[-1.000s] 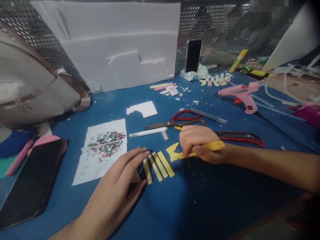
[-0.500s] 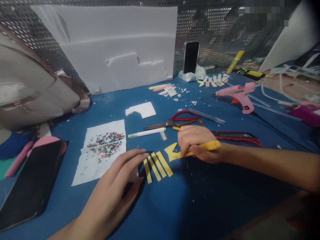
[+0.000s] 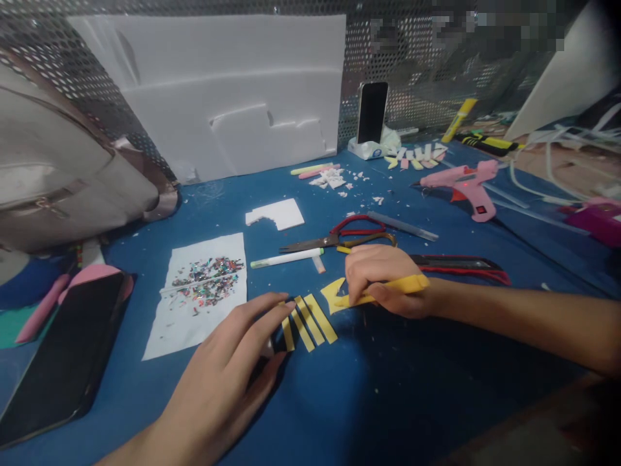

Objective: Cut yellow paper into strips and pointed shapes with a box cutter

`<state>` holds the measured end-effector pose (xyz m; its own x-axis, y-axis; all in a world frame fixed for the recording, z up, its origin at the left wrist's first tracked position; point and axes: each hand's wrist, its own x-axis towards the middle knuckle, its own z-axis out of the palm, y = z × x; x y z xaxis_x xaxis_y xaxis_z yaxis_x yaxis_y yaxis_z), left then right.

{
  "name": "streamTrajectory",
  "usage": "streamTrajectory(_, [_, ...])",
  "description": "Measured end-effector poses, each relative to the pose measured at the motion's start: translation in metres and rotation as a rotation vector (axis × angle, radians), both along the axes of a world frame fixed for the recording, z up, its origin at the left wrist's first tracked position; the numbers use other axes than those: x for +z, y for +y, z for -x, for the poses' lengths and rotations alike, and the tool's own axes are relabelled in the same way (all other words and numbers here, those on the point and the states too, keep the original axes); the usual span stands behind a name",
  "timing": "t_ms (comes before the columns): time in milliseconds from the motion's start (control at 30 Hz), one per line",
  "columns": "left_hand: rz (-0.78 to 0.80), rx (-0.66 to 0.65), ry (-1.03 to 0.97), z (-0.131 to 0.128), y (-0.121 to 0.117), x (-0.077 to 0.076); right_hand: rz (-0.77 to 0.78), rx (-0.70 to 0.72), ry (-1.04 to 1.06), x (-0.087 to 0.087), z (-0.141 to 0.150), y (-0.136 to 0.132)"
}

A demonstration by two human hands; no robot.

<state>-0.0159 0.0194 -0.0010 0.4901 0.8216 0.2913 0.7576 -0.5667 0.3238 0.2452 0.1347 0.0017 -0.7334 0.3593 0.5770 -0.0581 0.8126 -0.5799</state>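
Observation:
My right hand (image 3: 383,278) is closed around a yellow marker (image 3: 407,285), its tip end low over a notched yellow piece (image 3: 332,296) lying on the blue table. Several narrow yellow strips (image 3: 315,320) lie side by side to the left of that piece. My left hand (image 3: 233,362) rests with fingers stretched and slightly apart, its fingertips at the upper ends of the leftmost strips. Part of something white shows under its palm, too hidden to name. Just beyond my right hand are scissors (image 3: 334,241) with red handles and a white pen (image 3: 286,257).
Glitter bits lie on a white paper sheet (image 3: 165,323), left of centre. A dark phone (image 3: 63,356) sits at the left edge. A pink glue gun (image 3: 466,181) stands at the right, its cord trailing. Behind are a white board (image 3: 233,52) and an upright phone (image 3: 372,113).
My left fingers have shifted slightly right over the leftmost strips. The right hand and marker hold nearly the same place. The whole view has moved very slightly.

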Motion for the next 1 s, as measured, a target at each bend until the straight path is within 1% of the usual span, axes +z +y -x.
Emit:
streamTrajectory(167, [-0.029, -0.019, -0.031, 0.0, 0.0, 0.001, 0.012, 0.006, 0.014, -0.002, 0.001, 0.0])
streamTrajectory(400, [-0.042, 0.004, -0.099, -0.001, -0.002, 0.0, -0.005, 0.001, -0.011, -0.002, 0.001, 0.001])
streamTrajectory(533, [-0.065, -0.025, -0.113, 0.0, -0.004, -0.001, 0.003, -0.019, -0.003, -0.004, 0.0, 0.0])
streamTrajectory(633, [-0.111, -0.102, -0.071, 0.002, -0.006, -0.001, 0.033, -0.028, -0.014, -0.002, 0.001, -0.005])
streamTrajectory(733, [-0.169, -0.211, -0.016, 0.0, -0.006, 0.002, 0.073, -0.002, -0.045, 0.001, 0.003, -0.01])
streamTrajectory(800, [-0.193, -0.253, 0.013, -0.002, -0.007, 0.003, 0.082, 0.016, -0.075, 0.003, 0.005, -0.011])
streamTrajectory(933, [-0.266, -0.22, 0.098, -0.005, -0.011, 0.003, 0.079, -0.017, -0.122, 0.004, 0.008, -0.01])
streamTrajectory(1000, [-0.257, -0.194, 0.157, -0.005, -0.011, 0.003, 0.077, -0.035, -0.146, 0.004, 0.009, -0.009])
